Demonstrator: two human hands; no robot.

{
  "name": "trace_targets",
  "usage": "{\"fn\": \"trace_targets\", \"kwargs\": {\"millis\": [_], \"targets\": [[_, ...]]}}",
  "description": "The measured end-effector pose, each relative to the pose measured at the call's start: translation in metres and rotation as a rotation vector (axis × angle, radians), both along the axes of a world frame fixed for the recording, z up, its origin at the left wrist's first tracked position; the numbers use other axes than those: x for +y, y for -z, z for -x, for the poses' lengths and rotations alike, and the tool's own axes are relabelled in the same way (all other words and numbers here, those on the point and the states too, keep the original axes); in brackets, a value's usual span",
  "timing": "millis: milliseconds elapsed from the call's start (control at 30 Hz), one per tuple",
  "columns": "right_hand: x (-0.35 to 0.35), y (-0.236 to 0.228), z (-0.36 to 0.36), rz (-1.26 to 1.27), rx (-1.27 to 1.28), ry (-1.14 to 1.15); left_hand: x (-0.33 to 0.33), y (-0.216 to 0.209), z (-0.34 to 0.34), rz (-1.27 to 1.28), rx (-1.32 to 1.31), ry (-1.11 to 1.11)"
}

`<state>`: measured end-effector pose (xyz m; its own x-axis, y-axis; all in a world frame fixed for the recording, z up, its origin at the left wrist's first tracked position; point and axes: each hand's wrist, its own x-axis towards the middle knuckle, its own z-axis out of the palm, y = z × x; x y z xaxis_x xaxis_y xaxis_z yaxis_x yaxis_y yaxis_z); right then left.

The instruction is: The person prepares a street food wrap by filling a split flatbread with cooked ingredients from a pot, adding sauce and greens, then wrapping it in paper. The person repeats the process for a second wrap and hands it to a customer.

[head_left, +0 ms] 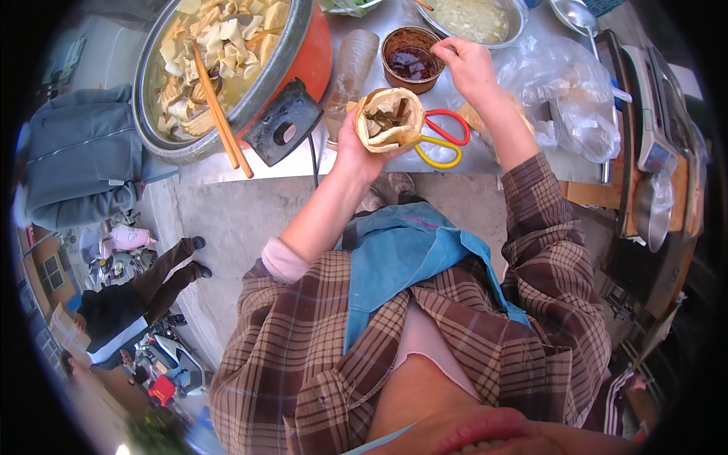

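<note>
My left hand (352, 148) is wrapped round a flatbread pocket (416, 115), its mouth facing up. Strips of brown and pale filling (385, 120) show inside. Right beside the bread are the red and yellow handles of scissors (449, 145); their blades are hidden. At the rim of a brown bowl (389, 70) my right hand (469, 67) has its thumb and fingers pinched together. Whatever they hold, if anything, I cannot make out. Dark red sauce (411, 64) lies in the bowl.
A big red-sided pot (307, 57) of simmering tofu sheets stands left, with long chopsticks (216, 106) across its rim. Behind the hands sits a metal basin (516, 23) of pale liquid. Clear plastic bags (569, 91) cover the right side. A person (129, 303) stands at the left.
</note>
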<state>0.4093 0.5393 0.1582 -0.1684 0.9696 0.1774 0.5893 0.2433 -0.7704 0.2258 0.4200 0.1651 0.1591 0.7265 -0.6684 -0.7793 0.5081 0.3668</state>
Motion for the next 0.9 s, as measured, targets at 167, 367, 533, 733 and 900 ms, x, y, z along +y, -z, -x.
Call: {"fn": "trace_targets", "kwargs": {"millis": [167,367,533,733,900], "targets": [[0.006,0.007,-0.014,0.095,0.153,0.057,0.007,0.008,-0.014,-0.009,-0.001,-0.023],[0.011,0.019,-0.027,0.266,0.309,0.052,0.006,0.017,-0.024,-0.066,0.0,-0.031],[0.006,-0.009,-0.047,0.552,0.621,0.147,-0.007,0.012,-0.03,-0.075,-0.016,-0.072],[-0.037,-0.088,-0.049,0.335,0.715,0.042,-0.013,0.0,-0.027,-0.12,-0.107,-0.117],[-0.089,-0.12,-0.022,-0.006,0.668,-0.099,-0.019,0.004,-0.013,-0.16,-0.155,-0.151]]}}
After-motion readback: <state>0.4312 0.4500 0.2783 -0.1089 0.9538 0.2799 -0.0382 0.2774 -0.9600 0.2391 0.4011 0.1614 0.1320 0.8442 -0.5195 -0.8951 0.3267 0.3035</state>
